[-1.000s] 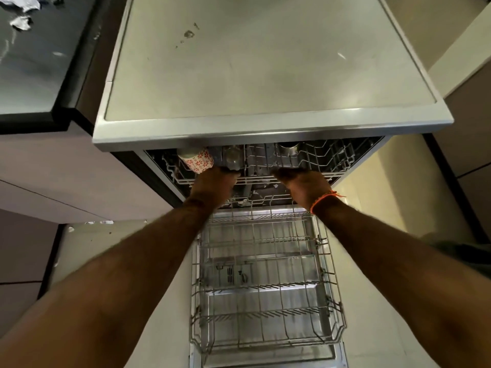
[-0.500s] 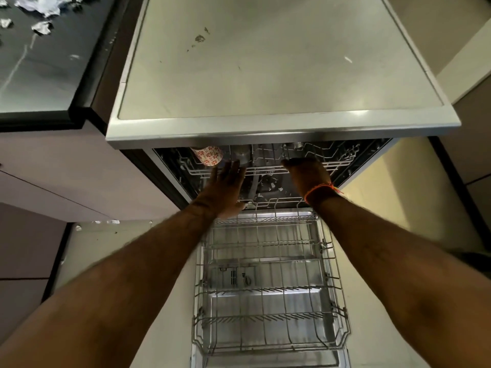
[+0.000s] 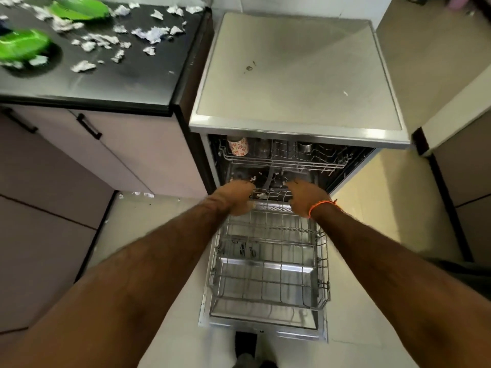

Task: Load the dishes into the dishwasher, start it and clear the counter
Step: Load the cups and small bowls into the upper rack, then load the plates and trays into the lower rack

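At the open dishwasher, your left hand and right hand sit apart at the bare lower rack; grip unclear. Cup in upper rack. Two green plates and paper scraps remain on the desk; not started.

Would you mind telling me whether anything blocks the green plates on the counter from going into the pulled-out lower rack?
Nothing visible does. The lower rack sits pulled out and empty on the open door, and the green plates lie among paper scraps on the counter. Both hands are at the rack's far edge.
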Available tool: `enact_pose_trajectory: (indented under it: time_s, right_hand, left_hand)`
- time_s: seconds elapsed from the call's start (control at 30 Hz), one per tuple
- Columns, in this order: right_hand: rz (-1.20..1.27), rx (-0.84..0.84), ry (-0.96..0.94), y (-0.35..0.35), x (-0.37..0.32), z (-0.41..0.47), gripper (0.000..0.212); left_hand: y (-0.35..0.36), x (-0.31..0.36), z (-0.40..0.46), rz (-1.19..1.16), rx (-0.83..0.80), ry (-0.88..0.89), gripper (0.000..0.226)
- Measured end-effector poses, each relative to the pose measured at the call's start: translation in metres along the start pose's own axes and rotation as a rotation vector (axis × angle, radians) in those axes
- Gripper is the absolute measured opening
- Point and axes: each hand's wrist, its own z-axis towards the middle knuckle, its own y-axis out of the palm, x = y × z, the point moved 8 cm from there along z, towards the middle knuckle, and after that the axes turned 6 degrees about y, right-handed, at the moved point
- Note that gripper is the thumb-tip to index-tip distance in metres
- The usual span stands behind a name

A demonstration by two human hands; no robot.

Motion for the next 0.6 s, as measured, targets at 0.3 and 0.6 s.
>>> enact_pose_trajectory:
  time_s: [0.3, 0.6]
  right_hand:
    - [0.179, 0.078, -0.113, -0.053, -0.094, -0.128, 0.056]
    - [0.139, 0.098, -0.324, -0.068, -0.222, -0.199, 0.05]
  left_hand:
    - [-0.025, 0.017, -0.186, -0.182, 0.212, -0.135, 0.043]
    - [-0.026, -0.051, -0.338, -0.236, 0.381, -0.373, 0.073]
